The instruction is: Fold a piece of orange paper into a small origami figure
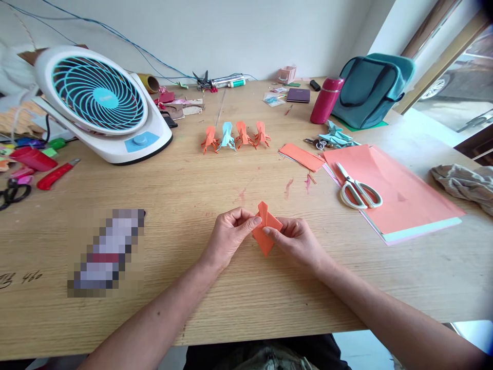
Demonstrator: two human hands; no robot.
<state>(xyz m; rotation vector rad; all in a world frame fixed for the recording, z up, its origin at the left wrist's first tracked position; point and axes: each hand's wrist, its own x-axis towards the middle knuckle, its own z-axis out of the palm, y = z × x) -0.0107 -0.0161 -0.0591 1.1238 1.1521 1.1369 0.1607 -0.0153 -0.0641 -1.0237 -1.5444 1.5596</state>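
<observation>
An orange piece of folded paper (266,242), roughly diamond-shaped with a narrow flap pointing away from me, is pinched between my two hands just above the table. My left hand (233,234) grips its left side, thumb on top near the flap. On the right edge, my right hand (298,239) presses with its thumb on the front, and its other fingers are partly hidden behind the paper. Farther back stands a row of folded paper insects, several orange (262,134) and one light blue (227,136).
White-handled scissors (360,191) lie on orange paper sheets (408,198) at right, beside a stack of orange strips (302,156). A pink bottle (327,100) and teal bag (367,92) stand behind. At left are a fan (103,103), a red cutter (57,174) and a blurred-out object (110,252).
</observation>
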